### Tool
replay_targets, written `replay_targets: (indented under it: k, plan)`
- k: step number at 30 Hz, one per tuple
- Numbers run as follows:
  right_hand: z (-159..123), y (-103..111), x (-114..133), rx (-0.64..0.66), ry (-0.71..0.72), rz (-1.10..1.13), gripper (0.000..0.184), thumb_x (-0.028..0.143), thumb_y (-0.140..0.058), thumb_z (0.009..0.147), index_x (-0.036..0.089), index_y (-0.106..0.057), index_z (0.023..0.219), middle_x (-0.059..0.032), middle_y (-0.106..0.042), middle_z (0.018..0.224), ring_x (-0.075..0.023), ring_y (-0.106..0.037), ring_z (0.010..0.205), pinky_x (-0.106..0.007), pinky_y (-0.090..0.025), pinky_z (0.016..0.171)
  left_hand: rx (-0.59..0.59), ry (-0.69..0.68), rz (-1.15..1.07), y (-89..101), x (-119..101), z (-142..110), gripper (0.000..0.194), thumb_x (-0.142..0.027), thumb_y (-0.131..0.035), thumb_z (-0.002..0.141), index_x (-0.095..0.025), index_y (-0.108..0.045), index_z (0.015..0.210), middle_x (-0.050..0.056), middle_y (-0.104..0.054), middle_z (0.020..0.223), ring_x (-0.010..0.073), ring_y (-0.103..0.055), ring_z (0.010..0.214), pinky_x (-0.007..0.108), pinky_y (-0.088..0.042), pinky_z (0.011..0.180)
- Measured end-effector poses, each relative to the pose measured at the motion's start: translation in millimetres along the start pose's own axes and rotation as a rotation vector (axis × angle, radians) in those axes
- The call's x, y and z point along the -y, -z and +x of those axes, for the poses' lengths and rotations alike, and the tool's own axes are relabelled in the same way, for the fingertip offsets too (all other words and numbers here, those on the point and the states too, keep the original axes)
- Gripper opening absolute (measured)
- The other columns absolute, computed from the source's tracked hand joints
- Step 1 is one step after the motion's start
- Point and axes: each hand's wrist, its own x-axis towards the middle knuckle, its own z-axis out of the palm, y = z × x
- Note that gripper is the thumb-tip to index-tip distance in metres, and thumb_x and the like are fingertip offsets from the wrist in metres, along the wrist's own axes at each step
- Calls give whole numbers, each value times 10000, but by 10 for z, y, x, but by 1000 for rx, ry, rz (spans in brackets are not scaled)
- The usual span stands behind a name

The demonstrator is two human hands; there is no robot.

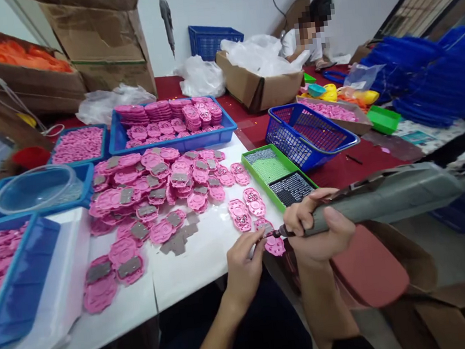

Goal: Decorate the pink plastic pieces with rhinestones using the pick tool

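Note:
My right hand [317, 226] grips a grey electric screwdriver [386, 195] whose tip points left onto a pink plastic piece [272, 243] at the white table's front edge. My left hand [244, 269] pinches that same pink piece from the left and steadies it. Just beyond lie a few more pink pieces [247, 208] face up. A large heap of pink pieces with grey plates [152, 190] covers the middle of the table.
A green tray of small screws [278, 175] sits right of the heap. Blue trays of pink pieces [170, 125] and an empty blue basket [306, 134] stand behind. A clear bowl [36, 188] rests at left. Another person [305, 36] sits at the far end by cardboard boxes.

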Motion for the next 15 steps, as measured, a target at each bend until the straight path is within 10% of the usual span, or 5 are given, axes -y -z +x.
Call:
replay_targets:
  k: [15]
  plan:
    - [26,33,-35,0,1,-9,188,330,-528,822,258,-677,911,104,-399,480,-88,-319,314,-234,-353,369,48,20,95,142,-25,44,51,-158,-735,930,-202,-739,905,15,-755,869,151,-712,799,257,-571,771]
